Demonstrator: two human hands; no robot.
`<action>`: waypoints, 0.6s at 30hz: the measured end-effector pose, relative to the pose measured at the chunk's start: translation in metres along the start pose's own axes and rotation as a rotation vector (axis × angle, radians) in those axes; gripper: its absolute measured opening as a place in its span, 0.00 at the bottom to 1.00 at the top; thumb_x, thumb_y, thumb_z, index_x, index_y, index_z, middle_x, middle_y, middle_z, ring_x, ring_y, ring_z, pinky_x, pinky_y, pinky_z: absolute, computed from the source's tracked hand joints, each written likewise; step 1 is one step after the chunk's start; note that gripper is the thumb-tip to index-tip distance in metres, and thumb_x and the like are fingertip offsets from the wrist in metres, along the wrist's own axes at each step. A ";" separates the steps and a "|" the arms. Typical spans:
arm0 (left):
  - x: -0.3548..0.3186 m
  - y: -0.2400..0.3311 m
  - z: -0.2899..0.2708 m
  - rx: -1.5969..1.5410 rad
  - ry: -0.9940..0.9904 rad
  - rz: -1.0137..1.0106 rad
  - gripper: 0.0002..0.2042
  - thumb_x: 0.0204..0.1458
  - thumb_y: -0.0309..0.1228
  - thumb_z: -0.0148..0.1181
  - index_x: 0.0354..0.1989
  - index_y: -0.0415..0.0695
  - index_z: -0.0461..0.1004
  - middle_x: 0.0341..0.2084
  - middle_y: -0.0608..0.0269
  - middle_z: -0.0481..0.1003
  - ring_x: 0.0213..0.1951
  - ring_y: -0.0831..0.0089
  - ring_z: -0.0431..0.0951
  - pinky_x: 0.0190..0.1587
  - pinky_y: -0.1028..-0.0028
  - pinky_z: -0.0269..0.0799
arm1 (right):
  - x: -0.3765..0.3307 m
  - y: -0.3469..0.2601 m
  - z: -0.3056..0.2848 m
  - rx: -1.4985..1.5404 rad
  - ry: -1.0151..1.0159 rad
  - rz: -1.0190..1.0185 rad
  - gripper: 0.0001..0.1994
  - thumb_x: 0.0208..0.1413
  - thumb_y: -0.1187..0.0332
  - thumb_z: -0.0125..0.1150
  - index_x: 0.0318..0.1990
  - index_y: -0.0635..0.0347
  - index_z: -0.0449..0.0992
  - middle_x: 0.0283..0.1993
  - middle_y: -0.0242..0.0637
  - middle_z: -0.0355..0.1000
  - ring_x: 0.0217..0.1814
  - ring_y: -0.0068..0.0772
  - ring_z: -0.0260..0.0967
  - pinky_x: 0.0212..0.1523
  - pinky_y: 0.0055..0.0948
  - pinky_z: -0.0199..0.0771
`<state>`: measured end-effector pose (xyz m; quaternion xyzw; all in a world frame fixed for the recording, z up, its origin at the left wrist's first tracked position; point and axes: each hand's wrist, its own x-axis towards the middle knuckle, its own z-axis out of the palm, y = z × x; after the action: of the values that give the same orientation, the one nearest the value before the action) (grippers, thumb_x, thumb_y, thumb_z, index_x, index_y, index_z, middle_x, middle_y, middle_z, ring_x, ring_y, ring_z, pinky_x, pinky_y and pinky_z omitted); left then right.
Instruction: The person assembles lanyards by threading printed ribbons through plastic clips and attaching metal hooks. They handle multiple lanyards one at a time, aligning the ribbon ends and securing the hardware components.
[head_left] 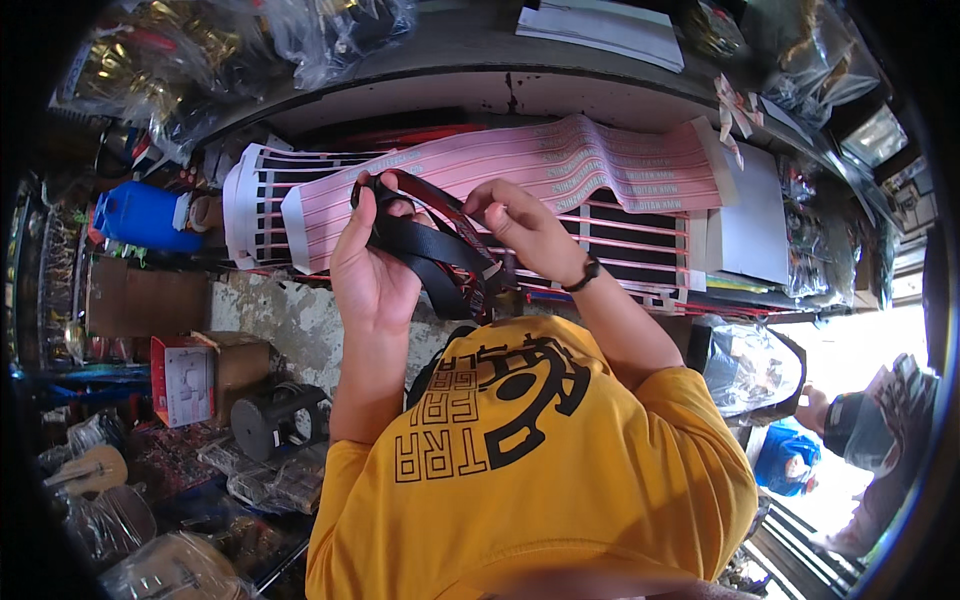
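Loops of black strap (425,245) with red patterned parts hang in my left hand (372,275), whose fingers and thumb are closed round their upper end. My right hand (535,235) is at the right side of the loops, thumb and fingers pinched at the strap's red-patterned edge; a dark band circles that wrist. Both hands are raised in front of a long pink printed sheet (450,170), which buckles up in a wave toward its right end. Beneath it lie pale strips (640,240) with dark gaps between them.
A shelf (450,60) with plastic-wrapped goods and white papers (600,32) runs along the far side. At left are a blue container (150,216), cardboard boxes (240,360) and a dark spool (262,425). A plastic-covered bundle (750,365) stands at right; beyond it is another person (870,430).
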<state>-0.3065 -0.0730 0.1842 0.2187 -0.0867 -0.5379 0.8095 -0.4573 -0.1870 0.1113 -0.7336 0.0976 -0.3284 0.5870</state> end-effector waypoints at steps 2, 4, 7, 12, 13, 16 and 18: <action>0.001 0.004 0.000 -0.014 -0.001 -0.023 0.10 0.59 0.27 0.53 0.48 0.45 0.70 0.42 0.60 0.74 0.37 0.74 0.70 0.41 0.70 0.67 | 0.007 -0.004 -0.002 0.200 -0.187 0.123 0.22 0.63 0.52 0.49 0.48 0.65 0.70 0.40 0.34 0.69 0.44 0.23 0.65 0.47 0.26 0.66; 0.002 0.009 -0.001 -0.045 -0.093 -0.041 0.10 0.59 0.28 0.52 0.48 0.44 0.69 0.42 0.60 0.74 0.38 0.73 0.71 0.42 0.70 0.67 | 0.012 -0.004 -0.003 0.213 -0.333 0.194 0.22 0.62 0.52 0.50 0.48 0.66 0.71 0.39 0.32 0.70 0.43 0.22 0.65 0.46 0.26 0.66; 0.005 0.023 -0.004 -0.151 -0.137 -0.073 0.12 0.58 0.28 0.52 0.50 0.42 0.68 0.46 0.57 0.72 0.40 0.72 0.71 0.45 0.67 0.67 | 0.016 0.005 -0.002 0.241 -0.471 0.351 0.23 0.59 0.51 0.56 0.49 0.64 0.72 0.37 0.32 0.72 0.42 0.21 0.64 0.46 0.23 0.65; 0.003 0.058 -0.019 -0.172 -0.183 0.028 0.17 0.58 0.28 0.53 0.55 0.37 0.65 0.57 0.49 0.64 0.47 0.65 0.71 0.55 0.59 0.65 | 0.017 0.019 -0.010 -0.123 -0.572 0.307 0.13 0.53 0.63 0.66 0.38 0.65 0.76 0.29 0.31 0.75 0.32 0.17 0.66 0.33 0.26 0.65; 0.002 0.068 -0.026 -0.125 -0.190 0.070 0.18 0.58 0.28 0.53 0.56 0.36 0.65 0.60 0.48 0.62 0.49 0.64 0.71 0.56 0.58 0.64 | 0.018 0.018 -0.012 -0.011 -0.508 0.351 0.11 0.51 0.67 0.67 0.37 0.65 0.76 0.29 0.29 0.74 0.32 0.16 0.66 0.35 0.24 0.66; -0.010 0.090 -0.052 0.045 -0.211 0.167 0.27 0.58 0.27 0.51 0.66 0.43 0.52 0.64 0.49 0.56 0.57 0.59 0.67 0.61 0.52 0.60 | 0.022 0.005 -0.027 0.324 -0.387 0.300 0.11 0.52 0.72 0.65 0.41 0.63 0.72 0.36 0.28 0.73 0.40 0.17 0.67 0.43 0.21 0.67; -0.023 0.096 -0.073 0.173 -0.166 0.185 0.30 0.58 0.26 0.51 0.68 0.46 0.48 0.63 0.51 0.58 0.58 0.58 0.66 0.60 0.51 0.61 | 0.028 -0.010 -0.037 0.333 -0.360 0.315 0.14 0.51 0.72 0.65 0.43 0.62 0.70 0.37 0.29 0.73 0.40 0.17 0.68 0.43 0.20 0.67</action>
<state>-0.2081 -0.0011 0.1642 0.2334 -0.2192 -0.4678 0.8238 -0.4602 -0.2282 0.1343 -0.6493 0.0493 -0.1095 0.7510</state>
